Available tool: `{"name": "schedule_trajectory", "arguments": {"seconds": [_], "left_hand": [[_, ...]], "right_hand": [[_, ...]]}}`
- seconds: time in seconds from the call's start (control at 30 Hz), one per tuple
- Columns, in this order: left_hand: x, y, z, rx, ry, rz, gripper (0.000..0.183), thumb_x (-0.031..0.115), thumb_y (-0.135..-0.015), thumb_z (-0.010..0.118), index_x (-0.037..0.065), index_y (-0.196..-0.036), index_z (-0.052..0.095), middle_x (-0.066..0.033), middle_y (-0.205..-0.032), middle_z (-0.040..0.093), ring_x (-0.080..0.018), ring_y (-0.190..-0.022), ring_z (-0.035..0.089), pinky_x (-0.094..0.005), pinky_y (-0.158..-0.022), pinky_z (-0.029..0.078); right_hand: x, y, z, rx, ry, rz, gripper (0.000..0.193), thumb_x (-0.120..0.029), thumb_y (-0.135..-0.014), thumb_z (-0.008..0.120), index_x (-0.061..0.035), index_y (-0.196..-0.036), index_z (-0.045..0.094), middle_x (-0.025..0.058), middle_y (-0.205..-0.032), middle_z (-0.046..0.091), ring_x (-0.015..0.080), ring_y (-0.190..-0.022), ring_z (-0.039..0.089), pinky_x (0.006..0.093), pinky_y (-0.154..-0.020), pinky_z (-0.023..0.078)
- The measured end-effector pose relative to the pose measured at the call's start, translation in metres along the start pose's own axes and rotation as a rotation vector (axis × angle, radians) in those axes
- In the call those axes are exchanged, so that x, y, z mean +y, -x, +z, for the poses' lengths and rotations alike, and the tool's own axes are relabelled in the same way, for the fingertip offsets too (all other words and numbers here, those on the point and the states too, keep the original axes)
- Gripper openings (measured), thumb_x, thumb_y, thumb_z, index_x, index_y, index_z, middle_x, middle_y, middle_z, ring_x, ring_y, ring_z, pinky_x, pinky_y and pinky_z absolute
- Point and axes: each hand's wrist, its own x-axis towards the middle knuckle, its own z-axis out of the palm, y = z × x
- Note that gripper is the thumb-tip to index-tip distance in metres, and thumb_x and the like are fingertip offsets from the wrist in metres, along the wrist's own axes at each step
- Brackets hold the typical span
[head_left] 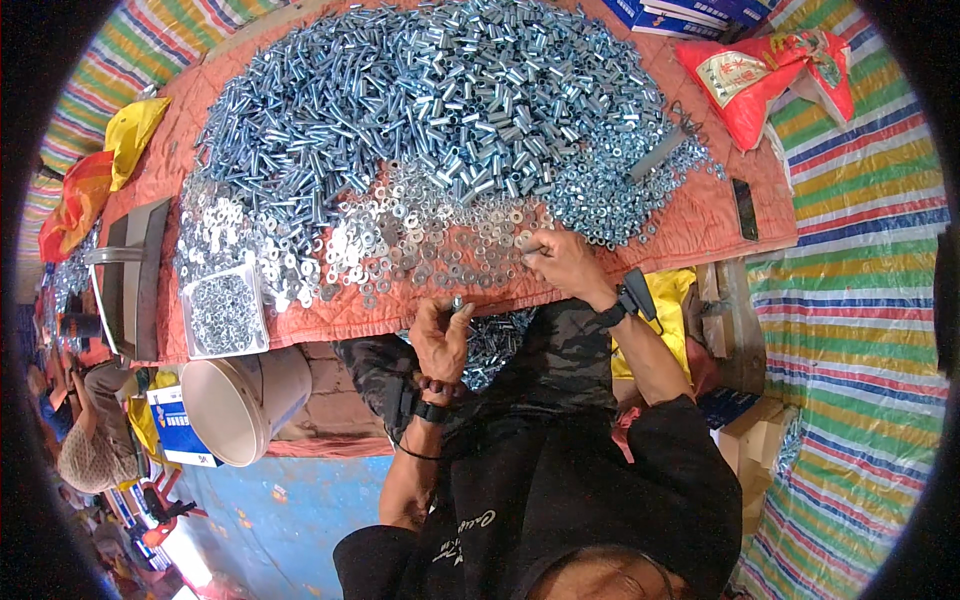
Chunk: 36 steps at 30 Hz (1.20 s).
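Note:
My left hand [440, 340] is closed at the table's front edge, around a small metal bolt [457, 301] whose shiny end sticks up between thumb and fingers. To its right, my right hand [565, 265] reaches over the cloth with fingertips pinched together at the edge of the loose flat washers [450, 240]; what they hold, if anything, is too small to make out. Behind the washers rises a large heap of metal sleeves [500, 100] and long bolts [290, 110]. Small nuts [610, 195] are piled at the heap's right side.
A white tray of washers [222, 310] stands at the left, above a white bucket [225, 410]. More metal parts [490, 350] lie between my legs. A red bag [760, 80] sits at the far right corner of the quilted orange cloth [700, 235]. Other people are at the left.

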Motion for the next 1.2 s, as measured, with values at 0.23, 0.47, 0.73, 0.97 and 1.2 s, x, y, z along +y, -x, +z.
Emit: {"name": "schedule_trajectory", "arguments": {"seconds": [0.23,0.47,0.73,0.97,1.2], "left_hand": [[-0.007,0.004,0.010,-0.053,-0.016,0.000,0.016,0.009,-0.088,0.072,0.000,-0.094,0.061,-0.0035,-0.074,0.062,-0.0106,-0.062,0.057,-0.0263,-0.058,0.047],[0.007,-0.001,0.011,-0.058,-0.221,0.185,0.014,0.009,-0.087,0.072,0.001,-0.093,0.062,-0.0051,-0.072,0.063,-0.0127,-0.061,0.057,-0.0275,-0.059,0.047],[0.009,-0.004,0.014,-0.081,-0.264,0.278,0.015,0.005,-0.081,0.071,0.004,-0.094,0.062,-0.0142,-0.076,0.066,-0.0327,-0.070,0.066,-0.0396,-0.063,0.049],[0.006,-0.004,0.013,-0.075,-0.277,0.242,0.016,0.003,-0.079,0.069,0.004,-0.095,0.062,-0.0161,-0.079,0.065,-0.0350,-0.072,0.065,-0.0399,-0.065,0.050],[0.006,-0.004,0.013,-0.089,-0.224,0.238,0.017,0.001,-0.079,0.068,0.003,-0.094,0.063,-0.0149,-0.079,0.066,-0.0314,-0.071,0.066,-0.0376,-0.066,0.051]], "right_hand": [[-0.015,-0.007,0.005,-0.045,0.283,-0.142,0.020,-0.014,-0.079,0.068,-0.0023,-0.095,0.071,0.0173,-0.089,0.070,0.0294,-0.080,0.069,0.0366,-0.072,0.053],[-0.013,0.006,0.003,-0.052,-0.038,-0.025,0.017,-0.016,-0.086,0.067,-0.0008,-0.094,0.067,0.0149,-0.080,0.069,0.0261,-0.072,0.068,0.0363,-0.067,0.054],[-0.036,0.019,0.021,-0.412,-0.928,0.228,0.021,-0.014,-0.092,0.067,0.0014,-0.105,0.065,0.0072,-0.080,0.068,0.0142,-0.064,0.067,0.0274,-0.057,0.055],[-0.044,0.026,0.025,-0.411,-0.887,0.198,0.029,-0.017,-0.093,0.065,0.0041,-0.113,0.064,0.0069,-0.084,0.068,0.0149,-0.066,0.067,0.0274,-0.059,0.057],[-0.048,0.028,0.024,-0.430,-0.937,0.229,0.029,-0.015,-0.095,0.064,0.0024,-0.118,0.064,0.0070,-0.082,0.070,0.0131,-0.067,0.069,0.0244,-0.060,0.057]]}}
